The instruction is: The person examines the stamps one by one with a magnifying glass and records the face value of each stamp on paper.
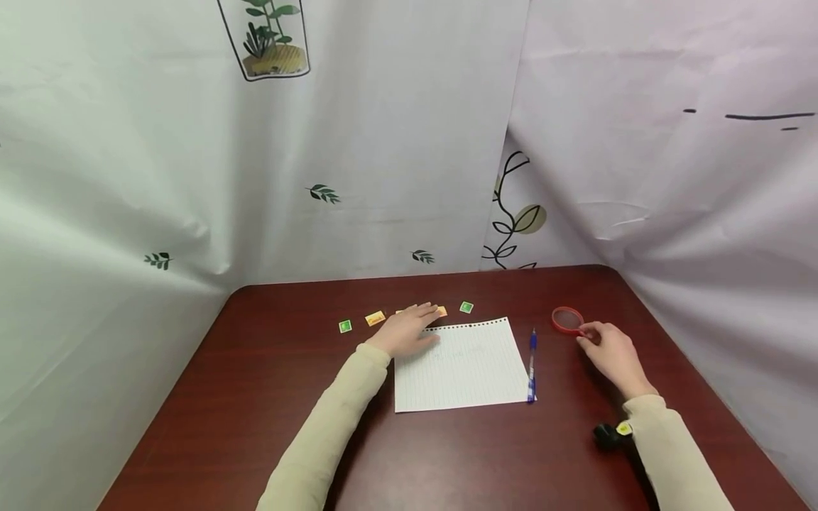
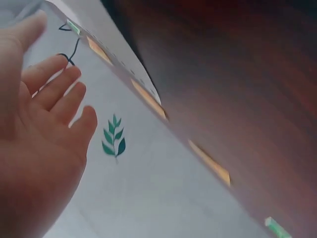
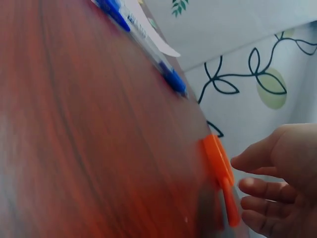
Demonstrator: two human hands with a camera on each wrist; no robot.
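Observation:
My left hand [image 1: 405, 332], fingers stretched out, is over the upper left corner of a lined sheet of paper [image 1: 463, 380]. It partly hides a row of small yellow and green cards behind the sheet. In the left wrist view, the palm and spread fingers of that hand show nothing held. A magnifying glass [image 1: 567, 321] with a red-orange rim lies at the right. My right hand [image 1: 613, 353] is beside its short handle [image 3: 231, 206], with thumb and fingers loosely bent and apart. Between the sheet and the magnifying glass lies a blue-and-clear pen [image 1: 532, 365], overlapping the sheet's right edge.
A green card [image 1: 345, 326] and a yellow card [image 1: 375, 319] lie left of the left hand; another green card [image 1: 466, 307] is right of it. The dark red table [image 1: 255, 397] ends at a white printed curtain [image 1: 383, 142]. A small black device [image 1: 608, 436] is at the right wrist.

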